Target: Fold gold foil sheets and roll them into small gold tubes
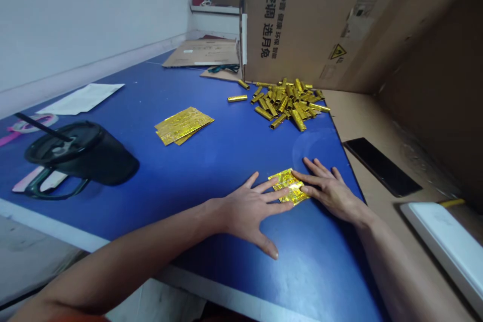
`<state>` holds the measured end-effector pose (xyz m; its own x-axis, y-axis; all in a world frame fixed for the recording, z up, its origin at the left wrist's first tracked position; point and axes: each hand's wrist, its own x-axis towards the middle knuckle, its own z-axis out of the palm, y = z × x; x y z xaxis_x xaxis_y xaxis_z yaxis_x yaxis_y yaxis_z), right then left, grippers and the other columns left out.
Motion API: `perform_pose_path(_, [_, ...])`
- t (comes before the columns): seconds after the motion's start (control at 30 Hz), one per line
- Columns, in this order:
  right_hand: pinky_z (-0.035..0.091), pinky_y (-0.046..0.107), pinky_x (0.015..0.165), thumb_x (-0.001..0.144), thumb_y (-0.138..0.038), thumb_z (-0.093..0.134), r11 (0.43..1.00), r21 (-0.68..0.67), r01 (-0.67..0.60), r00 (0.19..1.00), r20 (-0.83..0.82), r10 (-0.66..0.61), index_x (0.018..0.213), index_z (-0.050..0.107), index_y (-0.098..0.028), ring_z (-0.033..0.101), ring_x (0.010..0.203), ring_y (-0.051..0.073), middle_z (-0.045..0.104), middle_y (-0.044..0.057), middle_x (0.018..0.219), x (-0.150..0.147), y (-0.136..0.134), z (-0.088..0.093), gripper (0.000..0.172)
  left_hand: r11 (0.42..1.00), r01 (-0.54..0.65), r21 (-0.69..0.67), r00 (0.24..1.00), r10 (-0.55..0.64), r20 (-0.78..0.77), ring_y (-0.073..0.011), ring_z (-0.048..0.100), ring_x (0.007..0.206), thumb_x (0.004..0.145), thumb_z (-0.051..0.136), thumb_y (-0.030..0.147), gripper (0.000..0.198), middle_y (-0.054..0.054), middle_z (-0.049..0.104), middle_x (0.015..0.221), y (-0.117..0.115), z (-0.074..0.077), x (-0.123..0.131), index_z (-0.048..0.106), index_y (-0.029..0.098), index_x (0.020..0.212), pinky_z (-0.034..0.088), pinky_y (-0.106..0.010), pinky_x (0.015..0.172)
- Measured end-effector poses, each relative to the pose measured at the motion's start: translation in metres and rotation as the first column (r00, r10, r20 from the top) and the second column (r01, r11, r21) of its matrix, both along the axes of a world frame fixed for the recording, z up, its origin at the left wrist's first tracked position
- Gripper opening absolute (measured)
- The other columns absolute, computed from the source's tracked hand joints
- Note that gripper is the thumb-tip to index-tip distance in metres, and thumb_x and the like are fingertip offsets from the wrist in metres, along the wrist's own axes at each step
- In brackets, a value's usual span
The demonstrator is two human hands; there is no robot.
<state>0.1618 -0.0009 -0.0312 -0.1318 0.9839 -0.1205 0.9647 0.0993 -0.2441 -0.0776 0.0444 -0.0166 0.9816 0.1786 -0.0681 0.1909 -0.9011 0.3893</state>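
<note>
A shiny gold foil sheet (286, 179) lies flat on the blue tabletop (211, 161) in front of me. My left hand (251, 211) is spread wide, with several fingertips resting on the sheet's left part and the thumb stretched out over the table. From the right, my right hand (330, 188) touches the sheet's right edge with its forefinger and thumb, the other fingers extended. A small stack of gold foil sheets (184, 125) lies farther back on the left. Behind the hands, a heap of small rolled gold foil tubes (283, 100) sits at the table's far right.
A dark lidded mug (109, 156) with a straw stands at left, near a white paper (85, 99) and a tape roll (41, 123). A big cardboard box (313, 25) rises behind the tubes. On cardboard at right lie a black phone (382, 166) and a white device (445, 241).
</note>
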Motion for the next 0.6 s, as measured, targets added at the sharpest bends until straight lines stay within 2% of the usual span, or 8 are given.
perform_pose_path(0.13, [0.007, 0.058, 0.099, 0.083, -0.054, 0.031, 1.000, -0.007, -0.008, 1.000, -0.018, 0.008, 0.127, 0.036, -0.037, 0.004, 0.130, 0.025, 0.015, 0.001, 0.143, 0.0007, -0.0002, 0.0023, 0.047, 1.000, -0.011, -0.005, 1.000, 0.011, -0.007, -0.0356, 0.010, 0.128, 0.063, 0.040, 0.073, 0.087, -0.006, 0.017, 0.141, -0.0025, 0.0012, 0.0002, 0.021, 0.026, 0.134, -0.003, -0.064, 0.094])
perform_pose_path(0.33, [0.007, 0.060, 0.098, 0.072, -0.061, 0.044, 0.999, -0.016, -0.028, 0.999, -0.018, 0.028, 0.130, 0.031, -0.036, 0.003, 0.129, 0.030, 0.012, 0.003, 0.144, -0.0015, -0.0025, 0.0045, 0.064, 0.999, -0.035, 0.008, 0.999, 0.035, 0.000, -0.0359, 0.009, 0.128, 0.063, 0.039, 0.074, 0.090, -0.008, 0.015, 0.142, -0.0076, -0.0007, 0.0016, 0.020, 0.023, 0.135, -0.001, -0.063, 0.094])
perform_pose_path(0.6, [0.007, 0.059, 0.099, 0.079, -0.056, 0.038, 0.999, -0.038, -0.032, 0.999, -0.037, 0.031, 0.130, 0.030, -0.036, 0.001, 0.129, 0.027, 0.011, 0.002, 0.144, 0.0030, -0.0012, 0.0033, 0.055, 0.997, -0.050, 0.053, 0.998, 0.048, 0.048, -0.0352, 0.014, 0.127, 0.063, 0.044, 0.071, 0.086, -0.008, 0.021, 0.140, -0.0075, -0.0029, 0.0007, 0.025, 0.026, 0.132, 0.004, -0.063, 0.094])
